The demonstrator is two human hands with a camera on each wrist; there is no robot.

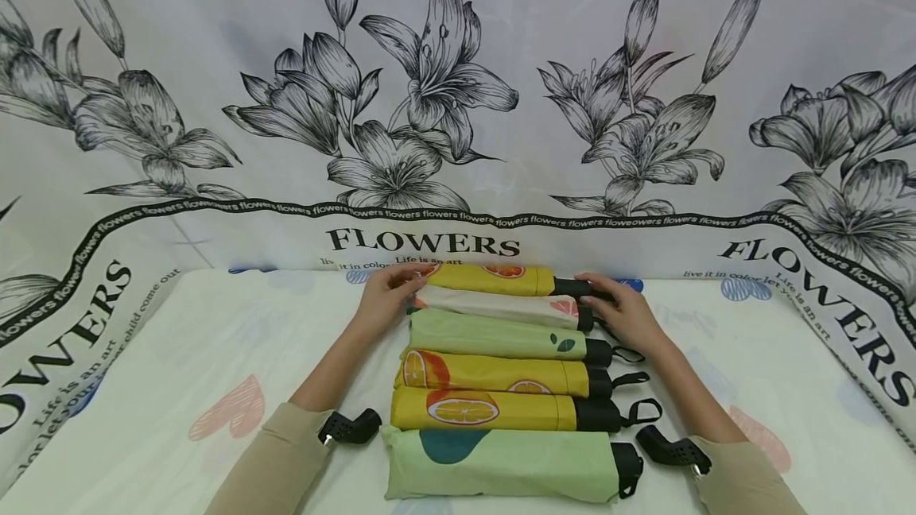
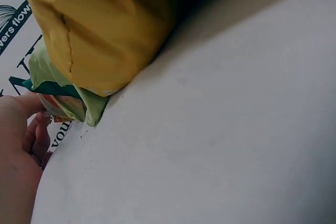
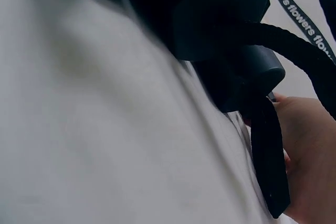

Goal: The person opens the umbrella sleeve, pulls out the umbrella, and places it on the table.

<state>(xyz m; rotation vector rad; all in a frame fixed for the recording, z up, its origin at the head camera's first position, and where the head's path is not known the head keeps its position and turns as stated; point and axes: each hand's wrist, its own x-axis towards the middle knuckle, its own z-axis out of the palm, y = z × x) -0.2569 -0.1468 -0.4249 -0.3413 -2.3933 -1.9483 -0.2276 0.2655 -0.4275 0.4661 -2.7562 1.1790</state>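
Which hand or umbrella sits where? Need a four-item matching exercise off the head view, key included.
Things:
1. Left hand
2. Cream umbrella
3. Right hand
4. Green umbrella with a teal patch

Places in the head view:
A. Lowest in the row
B. At the black handle of the farthest yellow umbrella
C. Second from the top of the row
D. At the left end of the farthest yellow umbrella

Pairs: 1-D, 2-C, 3-B, 4-A

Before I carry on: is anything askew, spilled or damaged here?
Nothing stands out. In the head view, six folded umbrellas lie side by side, handles all to the right, with no tear or spill visible. Loose straps at some handles look ordinary.
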